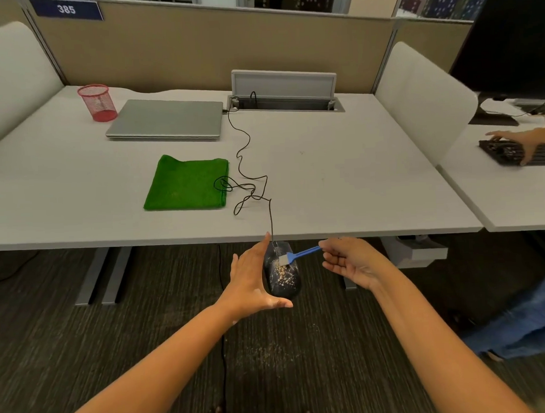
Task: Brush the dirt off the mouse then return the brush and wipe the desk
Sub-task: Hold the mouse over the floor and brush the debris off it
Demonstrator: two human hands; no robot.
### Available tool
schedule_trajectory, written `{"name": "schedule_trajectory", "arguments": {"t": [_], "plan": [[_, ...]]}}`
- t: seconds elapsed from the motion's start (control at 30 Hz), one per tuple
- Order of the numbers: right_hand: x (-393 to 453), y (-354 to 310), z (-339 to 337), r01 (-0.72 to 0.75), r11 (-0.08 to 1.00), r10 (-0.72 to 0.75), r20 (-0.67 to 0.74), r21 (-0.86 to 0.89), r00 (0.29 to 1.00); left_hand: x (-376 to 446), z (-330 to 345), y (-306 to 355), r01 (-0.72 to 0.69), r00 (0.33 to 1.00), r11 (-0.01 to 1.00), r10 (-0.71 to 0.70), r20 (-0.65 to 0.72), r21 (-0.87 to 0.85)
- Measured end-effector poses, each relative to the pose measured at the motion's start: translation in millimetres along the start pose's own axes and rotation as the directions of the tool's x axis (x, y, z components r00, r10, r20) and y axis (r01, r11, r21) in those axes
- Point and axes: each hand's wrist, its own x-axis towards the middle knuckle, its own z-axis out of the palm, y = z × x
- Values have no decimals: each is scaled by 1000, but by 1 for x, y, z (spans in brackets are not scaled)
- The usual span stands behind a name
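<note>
A black wired mouse (283,275) speckled with tan crumbs is held off the front edge of the desk (341,173), above the carpet. My left hand (252,281) holds it from the left side, thumb under its near end. My right hand (350,262) pinches the handle of a small blue brush (299,255), whose white bristles touch the mouse's top. The mouse's black cable (246,164) runs back across the desk. A folded green cloth (184,184) lies on the desk, left of the cable. A red mesh cup (97,102) stands at the back left.
A shut grey laptop (166,119) lies behind the cloth, beside an open cable hatch (284,94). Tan crumbs (276,351) dot the carpet below the mouse. At the right, another person's hand (519,142) rests on a keyboard under a dark monitor (506,40).
</note>
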Motion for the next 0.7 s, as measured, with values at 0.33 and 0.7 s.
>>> {"name": "schedule_trajectory", "arguments": {"t": [0.33, 0.7], "plan": [[0, 1, -18, -15, 997, 20, -72, 76, 997, -1, 1, -4, 3, 1000, 1000, -3, 2, 12], [-1, 7, -13, -3, 1000, 4, -31, 27, 1000, 2, -3, -8, 19, 1000, 1000, -18, -15, 8]]}}
